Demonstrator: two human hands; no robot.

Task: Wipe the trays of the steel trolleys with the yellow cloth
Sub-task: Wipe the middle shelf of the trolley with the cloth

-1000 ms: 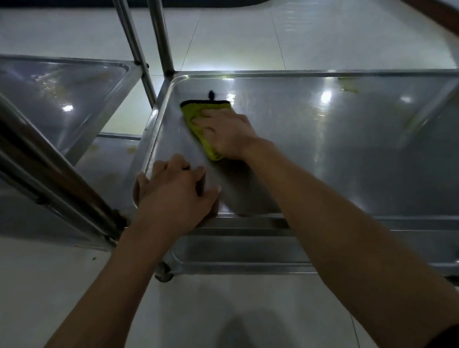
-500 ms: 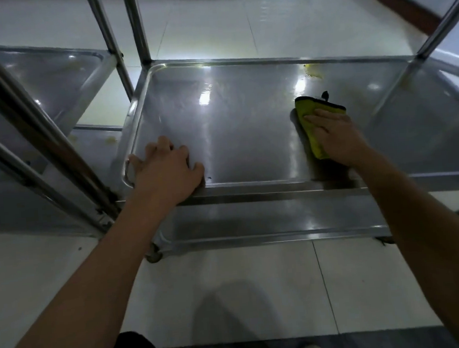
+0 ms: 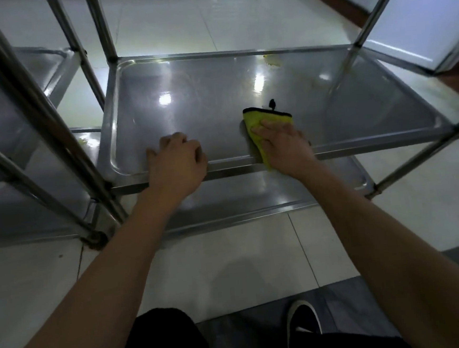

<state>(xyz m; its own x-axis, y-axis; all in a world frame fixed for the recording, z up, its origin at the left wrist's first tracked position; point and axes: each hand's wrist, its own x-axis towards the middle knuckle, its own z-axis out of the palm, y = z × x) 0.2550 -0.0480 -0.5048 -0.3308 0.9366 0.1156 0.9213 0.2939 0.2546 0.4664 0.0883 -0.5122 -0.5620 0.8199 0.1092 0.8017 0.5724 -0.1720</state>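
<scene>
A steel trolley's middle tray [image 3: 203, 99] fills the centre of the head view, shiny with light spots. My right hand [image 3: 283, 145] presses the yellow cloth [image 3: 260, 120], black-edged with a small loop, flat on the tray near its front edge. My left hand [image 3: 176, 161] grips the tray's front rim, left of the cloth. A yellowish stain [image 3: 273, 60] sits by the tray's far rim. Below it a lower tray [image 3: 265, 190] shows.
A second steel trolley [image 3: 12, 114] stands close on the left, its slanted posts [image 3: 42, 117] crossing the view. Upright posts [image 3: 101, 27] rise at the tray's far left corner and another post [image 3: 360, 34] at the right. White tiled floor [image 3: 229, 261] lies beneath; my shoe [image 3: 303, 319] is at the bottom.
My right hand swept the cloth from the tray's left side across to the right, then back toward the middle front. My left hand shifted right along the front rim.
</scene>
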